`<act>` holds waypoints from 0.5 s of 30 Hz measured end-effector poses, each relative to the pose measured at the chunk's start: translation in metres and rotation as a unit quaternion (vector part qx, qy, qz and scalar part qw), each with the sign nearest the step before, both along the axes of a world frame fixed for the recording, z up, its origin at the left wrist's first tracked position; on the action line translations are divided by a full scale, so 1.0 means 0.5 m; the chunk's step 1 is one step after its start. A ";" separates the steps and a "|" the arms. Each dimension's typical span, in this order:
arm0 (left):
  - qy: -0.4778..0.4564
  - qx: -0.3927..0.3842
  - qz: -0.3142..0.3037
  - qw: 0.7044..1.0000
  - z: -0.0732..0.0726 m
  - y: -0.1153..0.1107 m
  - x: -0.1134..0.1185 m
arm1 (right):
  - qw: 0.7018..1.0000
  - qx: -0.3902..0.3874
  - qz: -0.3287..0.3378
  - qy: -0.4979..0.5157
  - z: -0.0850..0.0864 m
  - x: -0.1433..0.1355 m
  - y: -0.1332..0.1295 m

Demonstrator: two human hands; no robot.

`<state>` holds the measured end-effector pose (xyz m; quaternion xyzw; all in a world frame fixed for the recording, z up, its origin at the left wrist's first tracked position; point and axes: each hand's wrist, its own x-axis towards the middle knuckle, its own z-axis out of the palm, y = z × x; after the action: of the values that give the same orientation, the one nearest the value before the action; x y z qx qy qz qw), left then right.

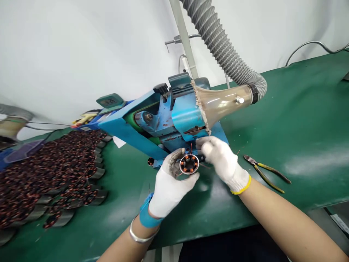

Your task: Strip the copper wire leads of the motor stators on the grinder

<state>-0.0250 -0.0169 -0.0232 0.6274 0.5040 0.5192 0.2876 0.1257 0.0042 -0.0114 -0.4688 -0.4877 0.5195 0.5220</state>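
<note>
My left hand (174, 178), in a white glove with a greyed fingertip area, grips a round motor stator (189, 164) with copper windings and a pale rim. The stator faces up toward me, and a thin reddish lead wire (191, 147) stands up from its far side. Just right of the stator, my gloved right hand (216, 154) has its fingers drawn together near the lead wires. What lies between those fingertips is hidden and slightly blurred. Directly beyond both hands stands a blue belt machine (163, 120) with a clear suction hood (223, 103).
A grey corrugated hose (223, 43) runs up from the hood. Yellow-handled cutting pliers (265, 173) lie right of my right hand on the green table mat (308, 120). Many wound stators (51, 171) are massed at left. A small stator (151, 161) sits by the machine's base.
</note>
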 end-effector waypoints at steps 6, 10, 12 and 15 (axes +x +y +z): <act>-0.087 -0.023 0.003 0.996 0.027 0.040 0.043 | 0.990 0.034 0.020 -0.137 0.033 -0.005 -0.022; -0.099 -0.031 0.011 0.995 0.026 0.056 0.060 | 0.996 0.044 0.043 -0.070 0.020 -0.005 0.001; -0.104 -0.035 0.007 0.994 0.024 0.062 0.063 | 0.996 0.035 0.042 -0.065 0.017 -0.002 0.011; -0.106 -0.031 -0.004 0.994 0.022 0.065 0.061 | 0.997 0.041 0.038 -0.057 0.021 -0.002 0.012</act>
<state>0.0057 0.0157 -0.0120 0.5614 0.4840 0.5663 0.3605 0.1246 0.0101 -0.0009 -0.4570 -0.5552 0.4910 0.4918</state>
